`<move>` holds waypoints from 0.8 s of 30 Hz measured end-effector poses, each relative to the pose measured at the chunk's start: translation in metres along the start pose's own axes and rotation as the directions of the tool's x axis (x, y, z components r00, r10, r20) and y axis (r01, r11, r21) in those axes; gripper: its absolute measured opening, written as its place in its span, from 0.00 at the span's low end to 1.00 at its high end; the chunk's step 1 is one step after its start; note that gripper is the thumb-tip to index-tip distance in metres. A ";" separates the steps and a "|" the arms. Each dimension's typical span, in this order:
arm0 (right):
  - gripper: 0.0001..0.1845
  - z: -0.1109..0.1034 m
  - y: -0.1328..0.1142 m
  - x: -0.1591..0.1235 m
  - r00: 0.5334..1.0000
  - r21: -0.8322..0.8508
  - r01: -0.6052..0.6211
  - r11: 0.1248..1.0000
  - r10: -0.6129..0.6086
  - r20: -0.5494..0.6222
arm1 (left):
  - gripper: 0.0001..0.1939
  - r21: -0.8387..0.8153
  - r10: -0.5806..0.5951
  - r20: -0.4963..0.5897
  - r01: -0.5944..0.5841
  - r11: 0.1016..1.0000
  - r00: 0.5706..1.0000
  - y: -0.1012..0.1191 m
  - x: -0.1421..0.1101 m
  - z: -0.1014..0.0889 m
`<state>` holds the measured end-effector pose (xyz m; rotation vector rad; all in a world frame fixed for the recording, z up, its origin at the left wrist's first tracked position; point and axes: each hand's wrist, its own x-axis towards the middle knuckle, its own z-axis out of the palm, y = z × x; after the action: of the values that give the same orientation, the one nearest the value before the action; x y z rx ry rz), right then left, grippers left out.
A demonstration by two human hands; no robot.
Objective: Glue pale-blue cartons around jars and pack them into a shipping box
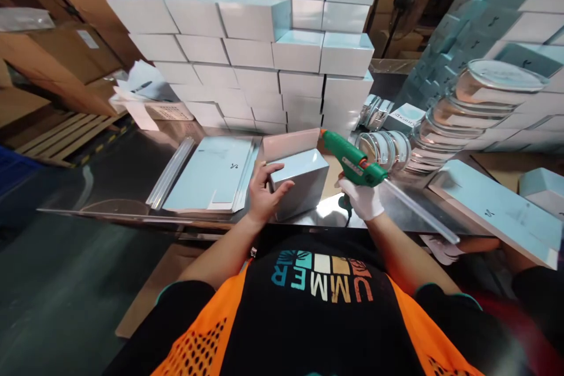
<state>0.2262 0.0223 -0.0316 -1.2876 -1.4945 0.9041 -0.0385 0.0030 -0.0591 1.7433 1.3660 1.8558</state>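
My left hand (264,191) rests at the left side of a pale box (304,179), fingers apart, thumb against its front edge. The box stands on the table edge, with a raised flap (291,145) behind it. In my gloved right hand (363,198) is a green hot glue gun (352,158), its orange nozzle pointing up and left, close to the end of the flap. A long clear glue stick (420,210) sticks out of its back. Left of my left hand lies a stack of flat pale blue box sheets (211,173).
White boxes (255,59) form a wall at the back. Clear round containers (467,111) are piled at the right, near a long pale box (502,205). Another person's gloved hand (443,248) is at lower right. Clear plastic strips (170,173) lie at the left.
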 end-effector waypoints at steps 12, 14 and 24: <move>0.29 -0.007 0.028 0.046 0.993 -0.161 -0.110 0.981 0.114 0.019 | 0.39 -0.123 -0.105 0.017 0.106 0.987 0.994 -0.024 0.016 -0.008; 0.43 0.012 0.007 0.055 0.988 0.046 0.095 0.994 -0.100 0.119 | 0.39 -0.125 -0.073 0.060 0.080 0.989 0.996 -0.028 0.018 -0.008; 0.33 0.030 -0.007 0.065 0.801 0.155 0.427 0.891 -0.452 0.392 | 0.33 -0.291 0.126 0.005 -0.119 0.949 0.992 -0.037 0.035 -0.003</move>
<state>0.1943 0.0861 -0.0220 -0.6633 -1.9816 0.9343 -0.0645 0.0467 -0.0635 1.7232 0.9368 1.9764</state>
